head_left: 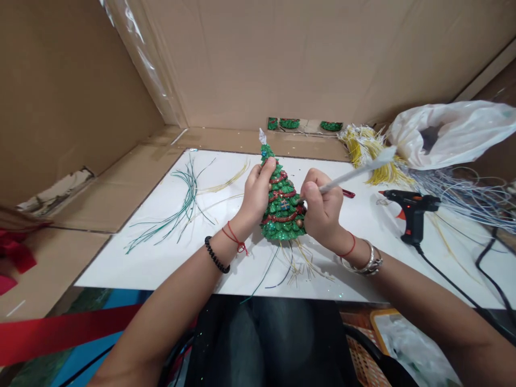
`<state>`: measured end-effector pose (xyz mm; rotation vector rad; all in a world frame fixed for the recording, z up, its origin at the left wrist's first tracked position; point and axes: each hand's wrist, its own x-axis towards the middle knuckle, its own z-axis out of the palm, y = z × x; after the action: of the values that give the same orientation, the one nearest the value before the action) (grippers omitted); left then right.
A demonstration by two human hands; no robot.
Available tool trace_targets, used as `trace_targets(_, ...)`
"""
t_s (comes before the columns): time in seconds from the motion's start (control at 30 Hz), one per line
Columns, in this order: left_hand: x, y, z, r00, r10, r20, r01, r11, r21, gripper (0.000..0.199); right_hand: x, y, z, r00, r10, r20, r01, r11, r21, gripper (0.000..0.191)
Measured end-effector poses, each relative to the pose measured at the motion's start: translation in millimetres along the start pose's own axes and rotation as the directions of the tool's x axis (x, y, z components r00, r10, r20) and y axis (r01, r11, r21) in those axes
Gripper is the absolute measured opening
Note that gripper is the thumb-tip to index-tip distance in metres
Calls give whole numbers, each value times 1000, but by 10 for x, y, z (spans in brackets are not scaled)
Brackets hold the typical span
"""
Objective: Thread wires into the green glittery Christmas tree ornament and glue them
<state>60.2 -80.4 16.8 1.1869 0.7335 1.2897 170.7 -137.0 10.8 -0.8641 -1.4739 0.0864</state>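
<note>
My left hand [258, 192] grips a small green Christmas tree figure [284, 217] near its top, thumb across the front. The tree stands nearly upright, with red garlands, small ornaments and a clear pointed tip. In my right hand [322, 207] is a long whitish-grey stick-like tool [358, 169], its exact kind unclear. Its upper end points up and to the right. The fist lies against the tree's right side, and the tool's lower end is mostly hidden there. Below the tree's base, green, blue and yellowish wires [302, 263] spread over the white board [226, 271].
Green wires [185, 204] lie at left on the board. A black glue gun [413, 209] with a cord lies at right. Behind it are a yellow wire bundle [363, 148], pale wires [455, 188] and a white plastic bag [451, 131]. Cardboard walls [314, 59] enclose the back and left.
</note>
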Motion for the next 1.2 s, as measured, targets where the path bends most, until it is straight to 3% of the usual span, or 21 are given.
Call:
trace_targets(0.27, -136, 38, 82, 997, 6, 80, -9, 999, 37, 36, -193, 45, -11, 982, -61, -180, 85, 988, 128, 31)
trace_targets(0.5, -144, 37, 87, 996, -22, 92, 26, 999, -39, 36, -199, 77, -9, 977, -64, -201, 97, 983, 155, 30)
trace_targets(0.73, -139, 30, 68, 958, -105, 268, 162, 966, -201, 37, -197, 56, -3, 972, -79, -219, 113, 983, 147, 30)
trace_targets(1.2, -135, 52, 63, 966, -80, 246, 122, 980, -158, 43, -191, 28, 15, 973, -72, -220, 103, 986, 132, 30)
